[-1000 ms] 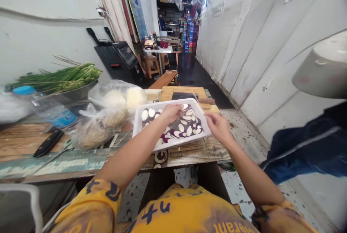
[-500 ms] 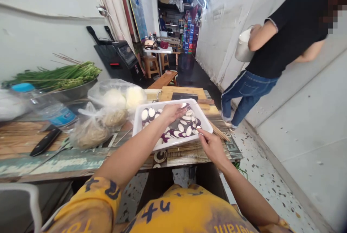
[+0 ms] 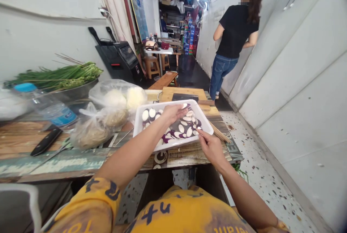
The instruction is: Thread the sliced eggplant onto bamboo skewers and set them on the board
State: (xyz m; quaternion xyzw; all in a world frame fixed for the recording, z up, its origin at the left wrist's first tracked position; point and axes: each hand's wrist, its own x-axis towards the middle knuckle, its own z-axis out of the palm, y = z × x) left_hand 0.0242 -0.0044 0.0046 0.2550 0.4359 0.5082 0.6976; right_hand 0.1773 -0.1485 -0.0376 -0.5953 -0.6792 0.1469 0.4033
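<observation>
A white plastic tray (image 3: 137, 126) holds several white slices with purple skin that look like eggplant, lying in water. My left hand (image 3: 174, 113) is over the tray's far side, fingers closed on an eggplant slice (image 3: 185, 106). At the tray's right edge, my right hand (image 3: 213, 148) pinches a thin wooden skewer (image 3: 194, 121), which points up and away over the slices. Whether a slice is on the skewer is hard to make out.
Behind the tray lie a cutting board (image 3: 168, 94) and a dark cleaver (image 3: 184, 96); loose skewers (image 3: 221, 133) sit to its right. Leftward are plastic bags (image 3: 90, 132), a black-handled knife (image 3: 46, 142), a bottle (image 3: 54, 108) and green vegetables (image 3: 67, 76). A person (image 3: 235, 34) is beyond the table.
The person in the black shirt has moved away along the right wall, and the pot they carried is now hidden. My hands have stayed nearly in place.
</observation>
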